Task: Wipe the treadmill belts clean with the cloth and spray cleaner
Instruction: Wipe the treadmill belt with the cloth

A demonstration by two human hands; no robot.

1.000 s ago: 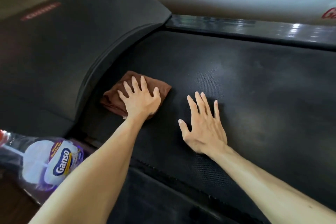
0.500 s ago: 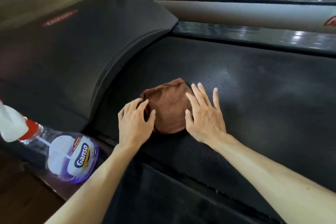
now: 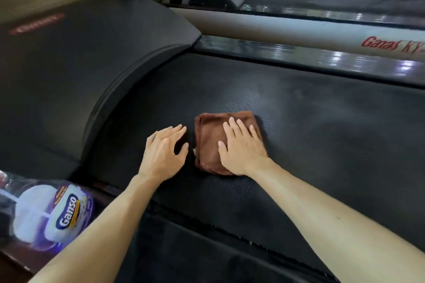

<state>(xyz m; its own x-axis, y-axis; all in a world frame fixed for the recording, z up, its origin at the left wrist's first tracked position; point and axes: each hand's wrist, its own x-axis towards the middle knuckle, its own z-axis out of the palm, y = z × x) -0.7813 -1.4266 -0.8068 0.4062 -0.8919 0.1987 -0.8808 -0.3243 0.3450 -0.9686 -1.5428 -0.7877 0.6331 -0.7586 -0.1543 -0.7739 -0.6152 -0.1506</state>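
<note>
Cloth: I see the brown folded cloth (image 3: pixel 213 142) lying flat on the treadmill belt (image 3: pixel 322 145), a little way out from the curved edge of the motor cover (image 3: pixel 92 71).
Right hand: my right hand (image 3: pixel 243 149) lies flat on the cloth, fingers straight and slightly spread, pressing it to the belt; nothing is pinched.
Left hand: my left hand (image 3: pixel 164 150) rests on the belt just beside the cloth, on the motor-cover side, fingers relaxed and lightly bent, holding nothing; I cannot tell whether it touches the cloth's edge.
Spray bottle: the spray cleaner (image 3: pixel 53 211) lies on its side off the belt, on the near side of the motor cover, well apart from the cloth.
Risk: I judge the folds could slip open or bunch under a flat palm if I push hard along the textured belt, leaving streaks. The belt may also roll under my weight. The bottle on its side could leak or roll.
Writing: the bottle label reads "Ganso". The side rail (image 3: pixel 299 34) beyond the belt shows red lettering, "Ganas KY-", cut off at the frame edge. A red mark on the motor cover is too blurred to read.
</note>
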